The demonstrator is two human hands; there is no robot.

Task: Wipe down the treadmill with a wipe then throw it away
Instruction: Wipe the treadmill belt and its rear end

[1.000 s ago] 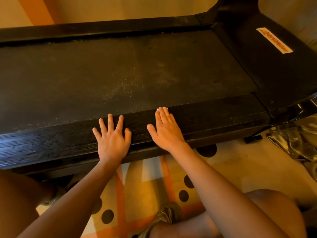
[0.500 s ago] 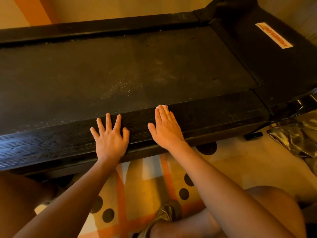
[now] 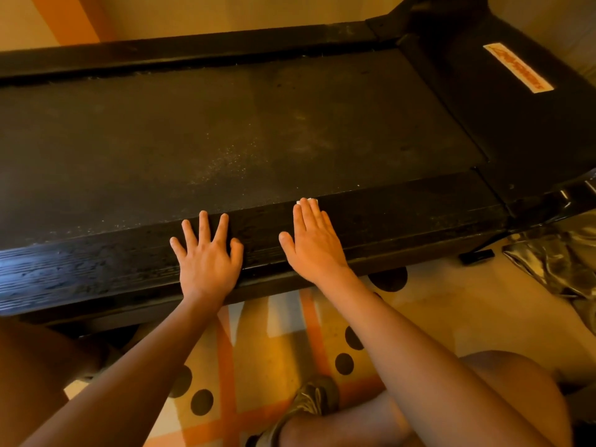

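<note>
Little has moved; my left hand [image 3: 208, 266] still lies flat on the treadmill's [image 3: 403, 217] near rail, fingers spread; my right hand [image 3: 314, 246], fingers together, presses the wipe [image 3: 310, 200] there, a white sliver at my fingertips; dusty belt [image 3: 225, 130] beyond.

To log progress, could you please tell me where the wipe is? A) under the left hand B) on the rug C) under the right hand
C: a white edge of the wipe peeks out beyond the right hand, which lies flat on the treadmill side rail.
</note>
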